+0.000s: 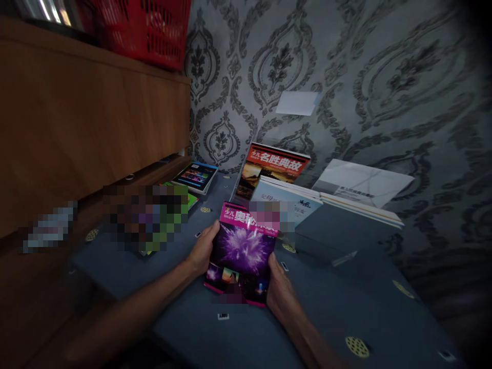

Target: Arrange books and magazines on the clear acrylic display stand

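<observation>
Between my two hands is a book (246, 251) with a magenta band across its top and a purple burst on its dark cover. My left hand (203, 248) grips its left edge, thumb on the front. At the right edge my right hand (280, 284) holds it the same way; most fingers of both hands are hidden behind the book. Just beyond it, a light blue book (286, 202) leans with other books in a dark stand (346, 230). Behind that one rises a book with a red and orange cover (274, 164).
The blue-grey table (323, 307) has yellow dotted prints. On its left lie a green-edged book or stack (154, 218), partly blurred out, and a dark-covered book (196, 176). A wooden cabinet (92, 107) bounds the left, with a red basket (154, 31) on top. Patterned wallpaper (346, 66) backs everything.
</observation>
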Demonstrator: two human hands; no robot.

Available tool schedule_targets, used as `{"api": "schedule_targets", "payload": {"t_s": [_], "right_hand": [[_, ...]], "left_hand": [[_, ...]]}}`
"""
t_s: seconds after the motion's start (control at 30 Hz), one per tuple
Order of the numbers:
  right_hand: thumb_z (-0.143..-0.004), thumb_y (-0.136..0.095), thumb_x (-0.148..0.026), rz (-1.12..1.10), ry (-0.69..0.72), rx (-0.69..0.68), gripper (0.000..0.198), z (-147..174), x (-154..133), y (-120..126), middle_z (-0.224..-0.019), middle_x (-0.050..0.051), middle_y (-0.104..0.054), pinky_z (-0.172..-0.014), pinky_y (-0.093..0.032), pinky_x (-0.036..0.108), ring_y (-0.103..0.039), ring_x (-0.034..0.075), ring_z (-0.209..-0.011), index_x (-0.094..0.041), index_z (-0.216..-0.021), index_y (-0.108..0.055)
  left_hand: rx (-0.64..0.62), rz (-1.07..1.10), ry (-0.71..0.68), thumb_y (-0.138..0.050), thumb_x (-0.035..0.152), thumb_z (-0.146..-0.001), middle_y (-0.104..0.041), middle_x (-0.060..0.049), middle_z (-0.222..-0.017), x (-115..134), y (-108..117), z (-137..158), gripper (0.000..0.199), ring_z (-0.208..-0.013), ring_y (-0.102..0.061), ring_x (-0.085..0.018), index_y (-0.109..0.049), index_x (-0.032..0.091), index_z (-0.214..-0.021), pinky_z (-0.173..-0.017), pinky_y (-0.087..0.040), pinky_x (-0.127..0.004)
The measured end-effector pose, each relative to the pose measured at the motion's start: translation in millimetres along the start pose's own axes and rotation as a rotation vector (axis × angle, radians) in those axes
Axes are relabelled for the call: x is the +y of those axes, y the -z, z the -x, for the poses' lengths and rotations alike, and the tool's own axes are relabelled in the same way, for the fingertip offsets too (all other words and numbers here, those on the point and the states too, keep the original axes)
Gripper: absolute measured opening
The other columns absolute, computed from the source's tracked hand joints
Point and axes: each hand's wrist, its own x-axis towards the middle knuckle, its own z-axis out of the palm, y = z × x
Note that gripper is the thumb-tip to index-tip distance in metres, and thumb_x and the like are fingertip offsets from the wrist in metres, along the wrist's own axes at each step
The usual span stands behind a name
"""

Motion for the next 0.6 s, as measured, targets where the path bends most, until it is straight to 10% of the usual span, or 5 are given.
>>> {"api": "schedule_targets", "payload": {"t_s": [0.6], "right_hand": [[-0.059,-0.08,-0.068,0.088,0.061,-0.041,0.059,4.5,-8.5,0.3,-0.115,0.005,-0.075,-0.103,-0.048,0.043,-0.061,0.029,-0.122,-0.027,-0.101,-0.077]], "left_hand": [[-0.047,-0.097,-0.001,-0.078,0.061,-0.068,-0.077,-0.008,-0.101,7.1,2.9,3.8,0.054,-0.104,-0.068,-0.028,-0.076,0.017,-0.098,-0.097,-0.048,-0.038]]}}
